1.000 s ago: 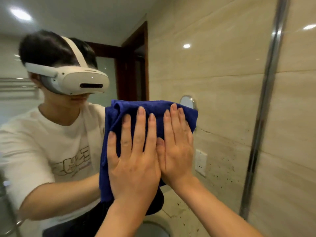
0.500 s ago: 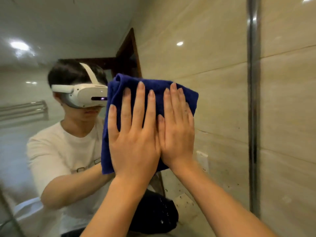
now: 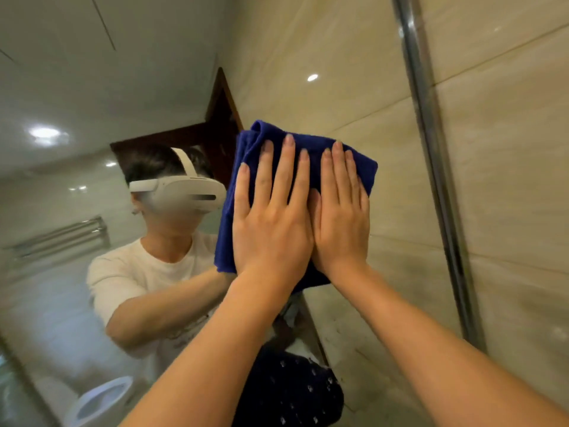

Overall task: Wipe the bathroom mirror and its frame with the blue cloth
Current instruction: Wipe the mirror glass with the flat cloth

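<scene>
- Two hands: the left hand (image 3: 271, 229) and the right hand (image 3: 341, 223), side by side with fingers straight, both flat on the cloth.
- One blue cloth (image 3: 308, 149), folded, pressed against the glass.
- One mirror (image 3: 107, 87), filling the left and middle of the scene.
- One metal frame strip (image 3: 431, 149), running top to bottom at the right.
- One person's reflection (image 3: 141, 272), in a white T-shirt, on the left.
- One white headset (image 3: 178, 192), seen in the reflection.
- One towel rail (image 3: 61, 238), reflected at far left.
- One toilet (image 3: 98, 399), reflected at near left.
- One dark wooden door frame (image 3: 221, 118), reflected.
- Two ceiling lights clearly reflected: a large light (image 3: 44, 132) at left and a small light (image 3: 312, 77) further right.
</scene>
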